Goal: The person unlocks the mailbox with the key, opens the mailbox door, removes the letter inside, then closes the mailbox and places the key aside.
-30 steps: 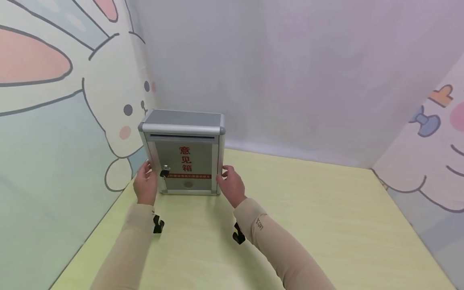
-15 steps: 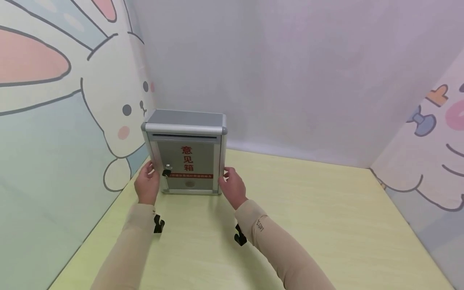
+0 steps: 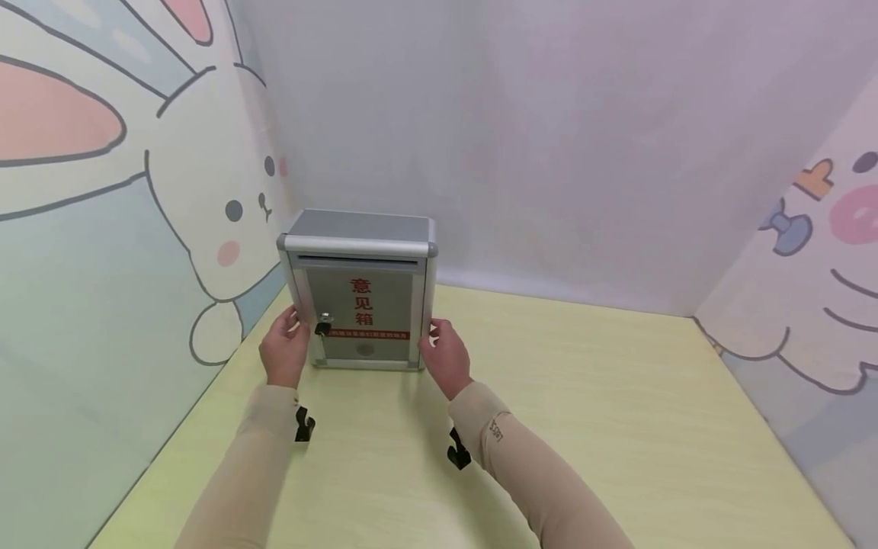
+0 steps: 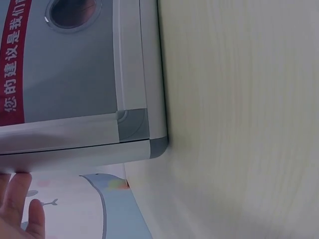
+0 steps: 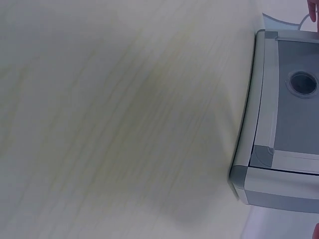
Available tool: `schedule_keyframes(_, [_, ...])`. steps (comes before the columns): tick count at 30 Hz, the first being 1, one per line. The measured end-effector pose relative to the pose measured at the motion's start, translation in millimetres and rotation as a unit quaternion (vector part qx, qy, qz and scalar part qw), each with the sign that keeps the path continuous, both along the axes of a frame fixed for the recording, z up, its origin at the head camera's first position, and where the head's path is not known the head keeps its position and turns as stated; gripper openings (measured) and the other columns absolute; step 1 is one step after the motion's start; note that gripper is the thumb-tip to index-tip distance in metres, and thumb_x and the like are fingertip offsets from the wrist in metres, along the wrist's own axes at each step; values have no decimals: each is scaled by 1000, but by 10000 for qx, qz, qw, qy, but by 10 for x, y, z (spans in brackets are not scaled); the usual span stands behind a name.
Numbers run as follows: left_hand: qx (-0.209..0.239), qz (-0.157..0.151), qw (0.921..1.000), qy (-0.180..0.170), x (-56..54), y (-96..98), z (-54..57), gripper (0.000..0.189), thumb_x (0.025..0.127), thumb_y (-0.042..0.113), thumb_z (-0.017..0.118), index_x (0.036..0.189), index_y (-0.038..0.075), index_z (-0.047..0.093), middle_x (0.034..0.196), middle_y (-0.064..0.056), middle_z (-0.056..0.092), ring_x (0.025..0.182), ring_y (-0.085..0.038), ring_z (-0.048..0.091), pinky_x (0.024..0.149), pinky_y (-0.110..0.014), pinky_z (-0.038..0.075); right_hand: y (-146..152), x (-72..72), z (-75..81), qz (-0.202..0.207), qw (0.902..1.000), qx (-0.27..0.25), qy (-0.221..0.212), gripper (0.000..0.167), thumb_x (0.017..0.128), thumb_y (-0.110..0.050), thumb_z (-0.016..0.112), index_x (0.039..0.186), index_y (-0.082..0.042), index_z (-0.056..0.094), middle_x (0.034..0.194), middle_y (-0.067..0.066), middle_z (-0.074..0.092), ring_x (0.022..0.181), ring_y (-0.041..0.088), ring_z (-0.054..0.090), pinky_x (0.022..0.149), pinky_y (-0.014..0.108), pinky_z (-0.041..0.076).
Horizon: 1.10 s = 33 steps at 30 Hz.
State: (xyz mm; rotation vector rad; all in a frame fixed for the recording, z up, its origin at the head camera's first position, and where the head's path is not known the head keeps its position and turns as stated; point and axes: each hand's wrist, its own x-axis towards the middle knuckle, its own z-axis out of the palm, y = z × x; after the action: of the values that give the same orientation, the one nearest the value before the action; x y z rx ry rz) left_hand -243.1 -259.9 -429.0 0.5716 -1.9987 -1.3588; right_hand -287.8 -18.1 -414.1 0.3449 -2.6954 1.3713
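A grey metal suggestion box (image 3: 384,305) with silver edges and red Chinese lettering stands upright on the table. A slot (image 3: 357,261) runs below its lid, and a key with a black head (image 3: 323,328) hangs from the lock at its front left. My left hand (image 3: 284,351) rests its fingers against the box's left side; in the left wrist view its fingertips (image 4: 19,181) are right at that side. On the opposite side my right hand (image 3: 447,357) touches the lower right edge, thumb toward the front. An oval window (image 5: 302,83) shows low on the door.
The pale yellow table (image 3: 583,412) spreads out to the right and toward me. A wall with a cartoon rabbit (image 3: 226,191) stands close on the left, a plain pale curtain (image 3: 549,152) behind, another printed wall (image 3: 823,305) on the right. Black clips (image 3: 459,450) hang at the wrists.
The suggestion box has shifted slightly right along the table, both hands moving with it at its sides. The head view has turned a little to the right.
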Motion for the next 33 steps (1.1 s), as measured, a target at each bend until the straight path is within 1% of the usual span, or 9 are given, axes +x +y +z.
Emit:
schedule_keyframes(6, [56, -211, 9998, 31, -99, 137, 2, 40, 93, 9, 55, 131, 0, 55, 126, -20, 59, 107, -36, 62, 88, -47, 50, 110, -40, -59, -221, 9996, -179, 53, 40, 90, -15, 56, 127, 1, 51, 108, 12, 60, 97, 27, 57, 76, 39, 48])
schedule_keyframes(12, [-33, -373, 9993, 59, -167, 267, 17, 37, 91, 7, 57, 127, -1, 58, 122, -20, 61, 104, -36, 63, 86, -46, 50, 229, -101, -84, -470, 9981, -385, 45, 43, 88, -15, 55, 127, 3, 49, 110, 13, 57, 95, 26, 55, 76, 39, 48])
schedule_keyframes(17, [-127, -487, 9987, -24, -215, 336, 20, 34, 90, 6, 57, 124, -1, 59, 120, -19, 62, 103, -36, 64, 86, -46, 50, 311, -127, -89, -593, 9968, -531, 26, 42, 88, -14, 54, 126, 4, 49, 108, 14, 57, 94, 27, 54, 76, 39, 47])
schedule_keyframes(22, [-206, -697, 9973, -94, -271, 400, 10, 33, 91, 8, 58, 123, 0, 60, 121, -18, 63, 103, -34, 64, 85, -46, 51, 402, -129, -91, -732, 9956, -582, 5, 41, 89, -12, 52, 126, 4, 48, 108, 15, 56, 94, 27, 54, 76, 40, 47])
schedule_keyframes(25, [-247, -811, 9963, -98, -291, 450, 13, 33, 90, 8, 58, 122, -1, 60, 120, -19, 63, 102, -34, 65, 83, -46, 51, 453, -132, -92, -845, 9939, -703, -16, 40, 89, -12, 52, 125, 4, 48, 108, 15, 55, 93, 27, 53, 77, 41, 47])
schedule_keyframes(29, [-376, -951, 9947, -89, -312, 525, 19, 32, 90, 6, 59, 121, -2, 61, 118, -20, 64, 98, -35, 66, 80, -47, 52, 517, -154, -106, -1076, 9904, -864, -76, 37, 89, -11, 51, 122, 4, 48, 106, 15, 54, 90, 26, 52, 73, 39, 46])
schedule_keyframes(33, [-518, -1055, 9931, 11, -341, 579, 29, 31, 88, 4, 61, 119, -3, 62, 115, -20, 65, 95, -35, 67, 78, -46, 53, 569, -180, -115, -1266, 9867, -1011, -102, 34, 89, -11, 49, 120, 3, 49, 104, 14, 54, 86, 25, 50, 69, 37, 44])
